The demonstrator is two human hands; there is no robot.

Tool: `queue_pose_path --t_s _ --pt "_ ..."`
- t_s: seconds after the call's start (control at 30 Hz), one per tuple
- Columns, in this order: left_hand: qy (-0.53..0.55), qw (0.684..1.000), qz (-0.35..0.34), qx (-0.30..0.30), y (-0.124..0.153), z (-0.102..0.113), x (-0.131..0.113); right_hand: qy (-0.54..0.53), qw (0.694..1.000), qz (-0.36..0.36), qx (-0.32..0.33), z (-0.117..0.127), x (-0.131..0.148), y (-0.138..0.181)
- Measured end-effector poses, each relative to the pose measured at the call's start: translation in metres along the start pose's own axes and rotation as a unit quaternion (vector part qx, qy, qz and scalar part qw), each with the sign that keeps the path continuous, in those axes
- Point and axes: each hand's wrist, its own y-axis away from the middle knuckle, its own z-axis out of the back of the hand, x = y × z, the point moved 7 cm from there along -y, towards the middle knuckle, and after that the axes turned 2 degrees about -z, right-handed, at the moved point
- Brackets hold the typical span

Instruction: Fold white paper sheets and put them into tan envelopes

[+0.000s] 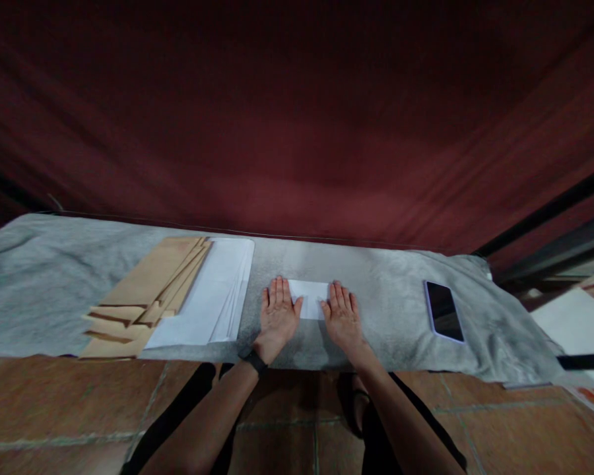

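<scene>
A small white piece of paper [309, 290], apparently folded, lies on the grey cloth in front of me. My left hand [280, 313] rests flat over its left end, fingers stretched forward and thumb pointing inward. Over the right end lies my right hand [342, 316], also flat with its fingers extended. Both palms face down, and the paper's two ends are hidden under them. Left of my hands is a stack of white sheets [212, 290]. Brown paper envelopes or bags [148, 277] overlap that stack's left side.
Grey cloth [391, 297] covers the long, narrow surface. Toward its right end lies a phone [444, 311] with a dark screen. A dark red curtain-like cloth [297, 132] rises behind the far edge. Tiled floor [54, 409] shows below, and a white sheet [577, 320] sits at far right.
</scene>
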Motion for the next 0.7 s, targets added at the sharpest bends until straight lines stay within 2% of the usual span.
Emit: queue_pose_path --t_s 0.23,0.37,0.53,0.6,0.7 --pt "-0.004 1.000 0.007 -0.014 0.002 -0.001 0.009 0.001 1.000 -0.009 -0.018 0.002 -0.009 0.003" --pt "0.008 1.000 -0.007 -0.015 0.004 0.005 0.007 -0.009 1.000 -0.001 -0.030 0.009 -0.010 0.006" --pt "0.045 0.991 -0.124 -0.008 0.020 0.017 -0.026 -0.047 0.996 0.080 -0.001 0.017 0.012 0.016" --pt "0.056 0.983 -0.174 0.001 0.030 0.017 -0.039 -0.058 0.991 0.116 0.025 0.016 0.022 0.023" --pt "0.056 0.977 -0.207 0.013 0.041 0.011 -0.045 -0.057 0.987 0.138 0.050 0.014 0.028 0.032"
